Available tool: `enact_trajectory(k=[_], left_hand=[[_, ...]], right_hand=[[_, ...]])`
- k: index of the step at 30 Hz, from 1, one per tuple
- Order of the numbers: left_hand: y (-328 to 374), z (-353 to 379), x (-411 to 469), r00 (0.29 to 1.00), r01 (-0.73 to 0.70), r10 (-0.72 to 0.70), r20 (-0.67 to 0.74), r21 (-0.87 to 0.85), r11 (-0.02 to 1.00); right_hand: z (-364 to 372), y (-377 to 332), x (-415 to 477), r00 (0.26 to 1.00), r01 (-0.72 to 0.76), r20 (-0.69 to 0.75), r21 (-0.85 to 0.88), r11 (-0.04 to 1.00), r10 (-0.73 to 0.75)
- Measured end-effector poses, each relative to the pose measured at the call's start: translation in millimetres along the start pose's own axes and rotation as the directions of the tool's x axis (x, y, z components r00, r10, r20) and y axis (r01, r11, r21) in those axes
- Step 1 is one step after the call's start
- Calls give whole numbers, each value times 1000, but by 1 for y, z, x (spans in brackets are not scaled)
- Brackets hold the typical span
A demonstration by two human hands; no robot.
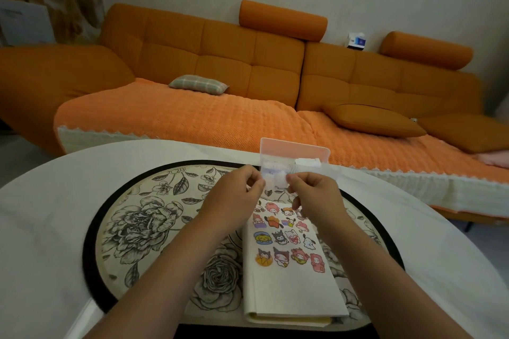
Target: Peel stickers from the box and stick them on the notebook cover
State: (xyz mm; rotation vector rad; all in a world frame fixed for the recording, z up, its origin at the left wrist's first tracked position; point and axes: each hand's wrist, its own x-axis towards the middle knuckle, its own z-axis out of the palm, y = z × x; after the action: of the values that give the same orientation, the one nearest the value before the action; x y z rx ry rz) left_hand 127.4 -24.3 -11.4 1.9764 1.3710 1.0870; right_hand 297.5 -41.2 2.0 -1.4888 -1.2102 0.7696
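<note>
A cream notebook [292, 292] lies on the round floral mat, its cover carrying several cartoon stickers [286, 239] in rows. Behind its far end stands a clear plastic sticker box [296, 158] with its lid up and white sticker sheets inside. My left hand [234, 195] and my right hand [314, 192] are raised over the notebook's far end, just in front of the box. Both pinch a small white sticker sheet [275, 181] between thumb and fingers, one hand on each side. The sheet is blurred, so its picture cannot be made out.
The floral mat [143, 223] with a black rim sits on a white round table [46, 217]. Beyond the table runs an orange sofa [220, 63] with a checked pillow [198, 85] and orange cushions [374, 120].
</note>
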Motion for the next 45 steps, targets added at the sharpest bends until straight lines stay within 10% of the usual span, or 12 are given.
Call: enact_trajectory(k=[12, 22, 32, 39, 45], left_hand=[[-21, -8, 9, 996, 74, -76, 54, 28, 997], [-10, -11, 9, 977, 211, -213, 7, -172, 962], [10, -12, -8, 946, 325, -299, 129, -326, 888], [13, -21, -19, 779, 620, -442, 445, -652, 437], [11, -21, -19, 800, 596, -428, 422, -646, 477]], right_hand=[[17, -7, 104, 968, 132, -89, -616, 777, -235], [24, -16, 35, 908, 416, 167, -454, 788, -384], [25, -13, -26, 766, 553, 204, -693, 463, -609], [37, -13, -36, 798, 518, 89, -606, 603, -596], [39, -20, -42, 991, 124, -56, 45, 991, -121]])
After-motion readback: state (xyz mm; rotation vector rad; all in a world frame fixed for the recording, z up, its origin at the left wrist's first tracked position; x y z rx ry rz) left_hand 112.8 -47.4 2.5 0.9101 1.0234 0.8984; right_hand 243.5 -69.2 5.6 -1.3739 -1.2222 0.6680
